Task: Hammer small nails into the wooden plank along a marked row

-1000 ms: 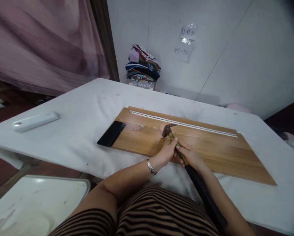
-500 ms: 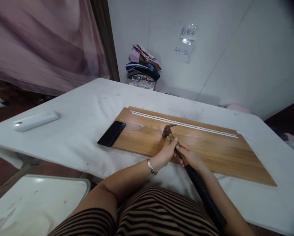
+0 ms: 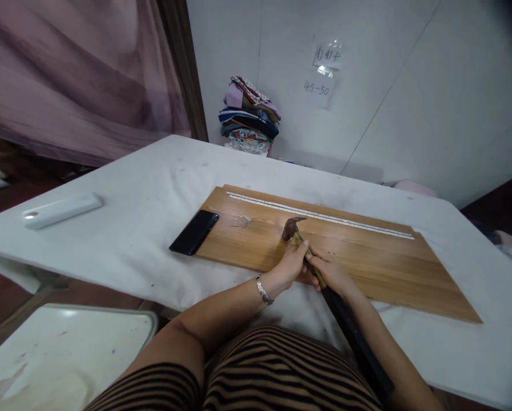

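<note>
Both my hands are wrapped round a claw hammer (image 3: 350, 325) with a rusty head and a long dark handle. My left hand (image 3: 293, 264) grips it just below the head, a metal bracelet on its wrist. Close beside it, my right hand (image 3: 329, 271) is closed round the upper handle, which runs back along my right forearm. The hammer head hovers over or rests on a wooden board (image 3: 401, 274); which one I cannot tell. On the board's left part lie several loose nails (image 3: 242, 221). Small dark marks show in the board right of the hammer.
A black phone (image 3: 194, 232) lies across the board's left edge. Two white strips (image 3: 319, 214) run along its far side. On the white-covered table (image 3: 144, 177) a white elongated object (image 3: 63, 210) lies at left. Folded clothes (image 3: 250, 117) are stacked beyond. A white stool (image 3: 67, 354) stands lower left.
</note>
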Demonstrator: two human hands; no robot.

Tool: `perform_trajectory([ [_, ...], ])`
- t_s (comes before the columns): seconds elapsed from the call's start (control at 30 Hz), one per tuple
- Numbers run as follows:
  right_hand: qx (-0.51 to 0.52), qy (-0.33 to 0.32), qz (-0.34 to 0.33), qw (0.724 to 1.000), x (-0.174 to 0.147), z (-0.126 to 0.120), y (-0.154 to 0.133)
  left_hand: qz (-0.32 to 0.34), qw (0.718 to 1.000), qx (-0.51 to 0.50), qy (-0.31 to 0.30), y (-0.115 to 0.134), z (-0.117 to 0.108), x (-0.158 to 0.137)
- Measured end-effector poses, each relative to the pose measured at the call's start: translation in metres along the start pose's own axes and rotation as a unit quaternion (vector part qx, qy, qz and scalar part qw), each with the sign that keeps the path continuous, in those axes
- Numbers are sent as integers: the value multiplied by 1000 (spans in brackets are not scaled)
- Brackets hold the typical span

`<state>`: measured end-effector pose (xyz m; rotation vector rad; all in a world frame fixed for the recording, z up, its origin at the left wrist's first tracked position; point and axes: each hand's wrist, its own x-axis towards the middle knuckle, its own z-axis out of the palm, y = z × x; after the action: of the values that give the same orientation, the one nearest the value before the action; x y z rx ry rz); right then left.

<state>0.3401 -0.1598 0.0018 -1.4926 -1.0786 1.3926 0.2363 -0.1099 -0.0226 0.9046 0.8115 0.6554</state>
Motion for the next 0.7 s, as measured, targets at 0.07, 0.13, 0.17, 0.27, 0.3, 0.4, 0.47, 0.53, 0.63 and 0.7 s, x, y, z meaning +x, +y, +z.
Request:
perform_trajectory([
  [0.07, 5, -2, 1, 1000, 0, 0, 1, -5, 1000, 9, -4, 1, 0, -1],
  [0.13, 5, -7, -6, 1000, 0, 0, 0, -5, 1000, 14, -5, 3, 0, -2],
  [0.17, 4, -8, -11, 1000, 0, 0, -1, -3, 1000, 17, -4, 3, 1, -2],
  [0.27, 2, -7, -16, 1000, -1, 0, -2, 8, 1000, 24, 6, 4, 1, -2],
  [0.3, 4, -6, -14, 1000, -1, 0, -1, 7, 1000, 25, 7, 4, 1, -1],
  [0.4, 7, -6, -5, 1000, -1, 0, 1, 4, 1000, 23, 11, 3, 1, -1],
  [0.47, 7, -7, -1, 1000, -1, 0, 1, 7, 1000, 21, 12, 3, 1, -2],
  [0.53, 6, -8, -3, 1000, -2, 0, 0, 12, 1000, 21, 9, 3, 0, -3],
  [0.63, -1, -4, -10, 1000, -3, 0, -3, 23, 999, 21, 7, 5, 0, -4],
  [0.7, -2, -1, -9, 1000, -3, 0, -3, 25, 999, 22, 11, 5, 1, -4],
])
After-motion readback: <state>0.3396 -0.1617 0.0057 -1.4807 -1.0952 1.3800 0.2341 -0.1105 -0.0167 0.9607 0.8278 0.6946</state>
